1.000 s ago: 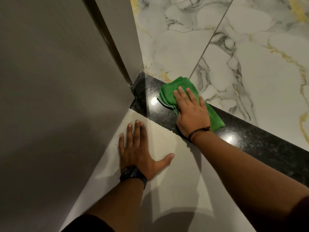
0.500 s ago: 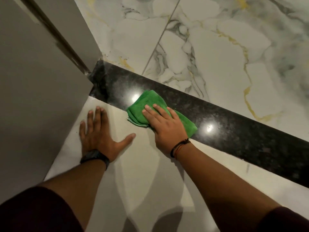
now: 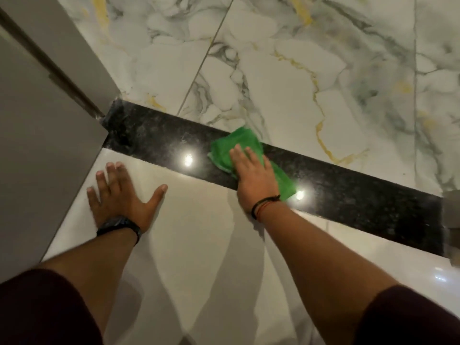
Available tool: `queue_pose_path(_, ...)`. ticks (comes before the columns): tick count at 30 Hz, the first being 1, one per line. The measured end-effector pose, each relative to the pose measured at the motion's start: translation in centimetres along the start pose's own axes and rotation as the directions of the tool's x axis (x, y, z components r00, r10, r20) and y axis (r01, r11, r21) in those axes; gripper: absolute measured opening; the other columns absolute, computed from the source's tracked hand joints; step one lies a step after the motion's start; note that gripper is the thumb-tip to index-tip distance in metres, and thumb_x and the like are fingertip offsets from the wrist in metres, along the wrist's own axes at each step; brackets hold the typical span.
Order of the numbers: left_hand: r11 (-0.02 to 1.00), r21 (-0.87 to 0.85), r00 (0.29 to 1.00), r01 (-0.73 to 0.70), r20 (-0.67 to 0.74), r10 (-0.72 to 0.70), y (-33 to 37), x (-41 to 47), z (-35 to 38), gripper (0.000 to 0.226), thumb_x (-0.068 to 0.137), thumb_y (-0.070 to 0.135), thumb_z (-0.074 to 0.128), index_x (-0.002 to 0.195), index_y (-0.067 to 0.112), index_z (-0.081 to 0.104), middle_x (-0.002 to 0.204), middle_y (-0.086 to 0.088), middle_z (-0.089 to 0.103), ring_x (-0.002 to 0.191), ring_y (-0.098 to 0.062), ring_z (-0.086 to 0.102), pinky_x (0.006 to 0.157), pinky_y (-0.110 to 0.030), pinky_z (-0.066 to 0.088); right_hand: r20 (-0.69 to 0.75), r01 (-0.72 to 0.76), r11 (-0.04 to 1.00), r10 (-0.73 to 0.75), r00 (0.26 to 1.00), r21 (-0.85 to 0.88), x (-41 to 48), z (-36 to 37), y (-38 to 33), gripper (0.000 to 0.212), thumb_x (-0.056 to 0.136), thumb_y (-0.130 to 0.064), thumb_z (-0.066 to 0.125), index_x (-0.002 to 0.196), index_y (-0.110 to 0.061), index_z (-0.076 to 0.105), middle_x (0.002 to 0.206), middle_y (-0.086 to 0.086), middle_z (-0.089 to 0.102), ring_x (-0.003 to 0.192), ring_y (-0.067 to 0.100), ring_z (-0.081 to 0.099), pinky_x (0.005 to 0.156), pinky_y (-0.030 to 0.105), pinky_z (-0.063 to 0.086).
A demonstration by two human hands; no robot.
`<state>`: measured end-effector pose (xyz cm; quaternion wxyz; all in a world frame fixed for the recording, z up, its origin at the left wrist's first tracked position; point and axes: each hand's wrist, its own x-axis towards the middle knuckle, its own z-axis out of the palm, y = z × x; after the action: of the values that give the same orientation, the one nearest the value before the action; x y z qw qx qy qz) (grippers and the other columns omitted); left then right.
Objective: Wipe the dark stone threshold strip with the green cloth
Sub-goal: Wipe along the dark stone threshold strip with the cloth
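Observation:
The dark speckled stone threshold strip (image 3: pixel 348 197) runs diagonally from the doorway corner at upper left toward the lower right. A folded green cloth (image 3: pixel 234 145) lies on it near its middle. My right hand (image 3: pixel 254 180) presses flat on the cloth, fingers together and pointing up the frame, covering its near half. My left hand (image 3: pixel 122 195) rests flat on the pale floor tile to the left of the strip, fingers spread, holding nothing.
A grey wall and door frame (image 3: pixel 44 135) stand at the left, meeting the strip's left end. White marble floor (image 3: pixel 298 70) with gold and grey veins lies beyond the strip. Plain glossy tile (image 3: pixel 211 257) lies on my side. A grey edge (image 3: pixel 451 212) shows at far right.
My right hand has slid the green cloth along the strip to the right, away from the doorway corner. The left hand has stayed planted on the tile. The view has shifted.

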<state>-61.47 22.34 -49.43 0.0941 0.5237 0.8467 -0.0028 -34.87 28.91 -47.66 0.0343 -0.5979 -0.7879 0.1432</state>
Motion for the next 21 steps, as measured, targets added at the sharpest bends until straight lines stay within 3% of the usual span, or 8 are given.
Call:
queue_pose_path(2, 0.998, -0.037, 0.999, 0.044, 0.018, -0.043, 2.9, -1.5, 0.6, 0.123, 0.062, 0.096, 0.006, 0.152, 0.014, -0.003, 0.162, -0.008, -0.001, 0.147, -0.027, -0.006, 0.117, -0.056, -0.001, 0.020, 0.047, 0.999, -0.047, 0.999, 0.008, -2.6, 0.0, 0.7, 0.077, 0.079, -0.003, 0.043, 0.149, -0.025, 0.017, 0.158, -0.007, 0.016, 0.144, 0.015, 0.011, 0.115, 0.043, 0.005)
queue_pose_path(5, 0.998, 0.021, 0.997, -0.054, 0.053, 0.052, 7.7, -3.7, 1.9, 0.128, 0.059, 0.099, 0.008, 0.152, 0.012, -0.005, 0.162, -0.009, -0.004, 0.147, -0.026, -0.008, 0.115, -0.054, -0.006, 0.031, 0.051, 0.998, -0.053, 0.998, 0.039, -6.4, 0.3, 1.8, 0.072, 0.081, -0.004, 0.041, 0.147, -0.025, 0.023, 0.157, -0.007, 0.021, 0.143, 0.015, 0.016, 0.115, 0.041, 0.006)
queue_pose_path(11, 0.992, -0.037, 0.988, -0.123, 0.088, 0.126, 13.9, -7.3, 2.8, 0.144, 0.047, 0.105, 0.013, 0.150, 0.008, -0.011, 0.161, -0.013, -0.008, 0.147, -0.027, -0.010, 0.117, -0.050, -0.004, 0.049, -0.052, 0.999, 0.052, 0.997, 0.010, -13.1, -1.2, 8.5, 0.070, 0.085, -0.005, 0.042, 0.147, -0.028, 0.021, 0.156, -0.009, 0.021, 0.144, 0.014, 0.015, 0.115, 0.043, 0.008)
queue_pose_path(14, 0.993, -0.029, 0.986, -0.117, 0.118, 0.120, 15.0, -7.8, 3.3, 0.147, 0.042, 0.107, 0.011, 0.147, 0.009, -0.021, 0.160, -0.013, -0.016, 0.146, -0.027, -0.016, 0.117, -0.048, -0.008, -0.024, -0.183, 0.983, 0.183, 0.983, 0.015, -13.9, -1.7, 12.5, 0.068, 0.086, -0.007, 0.042, 0.148, -0.026, 0.021, 0.157, -0.004, 0.021, 0.144, 0.017, 0.015, 0.115, 0.045, 0.008)
queue_pose_path(17, 0.993, -0.034, 0.986, -0.117, 0.112, 0.120, 15.0, -8.0, 3.4, 0.146, 0.042, 0.107, 0.012, 0.145, 0.010, -0.024, 0.159, -0.011, -0.019, 0.145, -0.026, -0.019, 0.118, -0.047, -0.008, -0.148, -0.407, 0.913, 0.408, 0.901, 0.033, -12.6, -1.5, 15.4, 0.060, 0.092, -0.013, 0.040, 0.148, -0.021, 0.022, 0.158, 0.002, 0.018, 0.144, 0.020, 0.013, 0.115, 0.046, 0.008)
queue_pose_path(21, 0.986, -0.043, 0.984, -0.159, 0.070, 0.162, 15.7, -11.6, 3.8, 0.141, 0.049, 0.105, 0.013, 0.148, 0.009, -0.018, 0.161, -0.012, -0.012, 0.146, -0.026, -0.013, 0.118, -0.046, -0.006, -0.212, -0.507, 0.858, 0.512, 0.833, 0.079, -10.7, -0.8, 15.2, 0.061, 0.090, -0.013, 0.039, 0.148, -0.018, 0.022, 0.158, 0.002, 0.018, 0.144, 0.022, 0.013, 0.116, 0.047, 0.007)
